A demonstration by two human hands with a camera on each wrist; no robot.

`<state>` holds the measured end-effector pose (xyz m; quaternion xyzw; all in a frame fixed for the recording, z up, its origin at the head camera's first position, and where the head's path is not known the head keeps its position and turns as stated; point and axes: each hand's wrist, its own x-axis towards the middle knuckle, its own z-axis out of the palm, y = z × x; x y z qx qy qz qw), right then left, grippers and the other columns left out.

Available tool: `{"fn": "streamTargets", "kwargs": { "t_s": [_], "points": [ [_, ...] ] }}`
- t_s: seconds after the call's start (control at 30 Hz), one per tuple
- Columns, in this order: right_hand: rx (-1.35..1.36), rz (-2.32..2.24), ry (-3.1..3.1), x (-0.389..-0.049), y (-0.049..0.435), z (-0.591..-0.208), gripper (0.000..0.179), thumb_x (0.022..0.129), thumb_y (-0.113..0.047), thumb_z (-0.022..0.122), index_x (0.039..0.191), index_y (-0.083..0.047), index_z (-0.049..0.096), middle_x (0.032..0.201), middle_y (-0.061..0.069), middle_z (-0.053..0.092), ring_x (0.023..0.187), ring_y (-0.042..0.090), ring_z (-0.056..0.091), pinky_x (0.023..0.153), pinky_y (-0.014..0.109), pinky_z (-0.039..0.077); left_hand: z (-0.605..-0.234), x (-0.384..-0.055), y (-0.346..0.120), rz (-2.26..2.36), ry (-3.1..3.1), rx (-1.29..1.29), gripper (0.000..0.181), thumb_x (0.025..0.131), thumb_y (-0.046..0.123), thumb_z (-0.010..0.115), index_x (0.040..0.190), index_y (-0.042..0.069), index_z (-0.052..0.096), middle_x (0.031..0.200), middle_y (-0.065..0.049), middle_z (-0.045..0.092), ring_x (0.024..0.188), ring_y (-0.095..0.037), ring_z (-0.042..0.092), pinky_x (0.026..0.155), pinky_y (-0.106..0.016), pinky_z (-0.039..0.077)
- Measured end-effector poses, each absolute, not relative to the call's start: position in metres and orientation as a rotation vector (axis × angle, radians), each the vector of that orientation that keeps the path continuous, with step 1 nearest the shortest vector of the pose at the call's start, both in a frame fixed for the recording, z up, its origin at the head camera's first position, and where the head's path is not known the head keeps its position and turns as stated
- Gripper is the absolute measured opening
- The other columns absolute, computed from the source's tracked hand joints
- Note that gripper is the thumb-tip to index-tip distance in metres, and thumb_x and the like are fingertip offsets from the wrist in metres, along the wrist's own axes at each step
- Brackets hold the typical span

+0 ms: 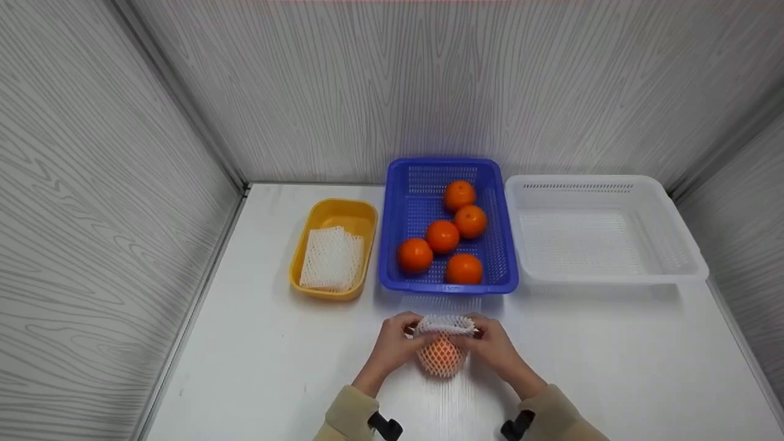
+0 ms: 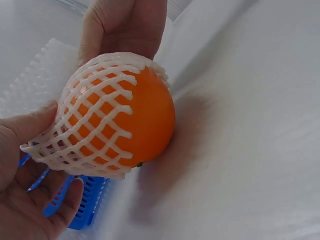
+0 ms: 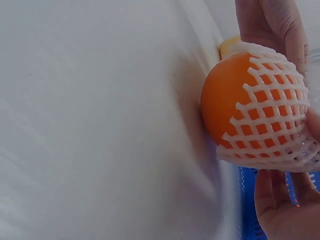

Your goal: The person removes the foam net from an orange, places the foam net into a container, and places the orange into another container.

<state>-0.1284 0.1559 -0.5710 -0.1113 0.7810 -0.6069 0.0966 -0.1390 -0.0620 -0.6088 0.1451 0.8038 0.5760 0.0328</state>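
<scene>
An orange (image 2: 155,117) sits inside a white foam net sleeve (image 1: 444,323) close over the table, near its front. My left hand (image 1: 394,344) pinches the left side of the sleeve's bunched upper end, thumb on the near side. On the opposite side my right hand (image 1: 495,348) pinches the same end between thumb and fingers. In both wrist views the mesh covers about half of the orange, leaving its tableward side bare. A small green stem spot shows at the mesh's cut edge in the left wrist view.
Beyond the hands stands a blue basket (image 1: 387,245) with several bare oranges (image 1: 471,221). Left of it, a yellow tub (image 1: 343,208) holds stacked flat foam nets (image 1: 331,257). A white basket (image 1: 612,278) is at the right. Grey wood-grain walls enclose the white table (image 1: 257,343).
</scene>
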Motion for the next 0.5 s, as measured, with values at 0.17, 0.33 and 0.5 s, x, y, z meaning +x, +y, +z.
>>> {"fn": "streamTargets", "kwargs": {
  "t_s": [0.17, 0.33, 0.5],
  "points": [
    [-0.349, -1.826, 2.345, -0.1272, 0.1524, -0.5697, 0.022, 0.083, 0.003, 0.073, 0.105, 0.002, 0.072, 0.1, 0.006, 0.069, 0.09, 0.016, 0.059, 0.08, 0.027, 0.051, -0.61, -0.1388, -0.0634, 1.727, 2.413, 0.445, 0.03, 0.079, 0.031, 0.084, 0.102, 0.013, 0.076, 0.1, 0.006, 0.066, 0.095, -0.013, 0.059, 0.081, -0.036, 0.052],
    [-0.376, -1.901, 2.267, -0.1284, 0.1558, -0.5748, 0.022, 0.083, 0.003, 0.074, 0.105, 0.001, 0.073, 0.099, 0.006, 0.071, 0.09, 0.016, 0.063, 0.081, 0.029, 0.052, -0.6079, -0.1409, -0.0623, 1.708, 2.508, 0.484, 0.008, 0.079, 0.014, 0.081, 0.085, 0.008, 0.079, 0.094, 0.004, 0.069, 0.09, -0.013, 0.062, 0.075, -0.03, 0.052],
    [-0.393, -1.873, 2.259, -0.1292, 0.1599, -0.5786, 0.028, 0.081, -0.002, 0.078, 0.108, 0.001, 0.071, 0.102, 0.005, 0.069, 0.094, 0.017, 0.059, 0.084, 0.032, 0.049, -0.6075, -0.142, -0.0602, 1.743, 2.59, 0.523, 0.014, 0.077, -0.003, 0.074, 0.084, 0.008, 0.079, 0.084, 0.004, 0.07, 0.077, -0.008, 0.06, 0.066, -0.025, 0.049]
  ]
}}
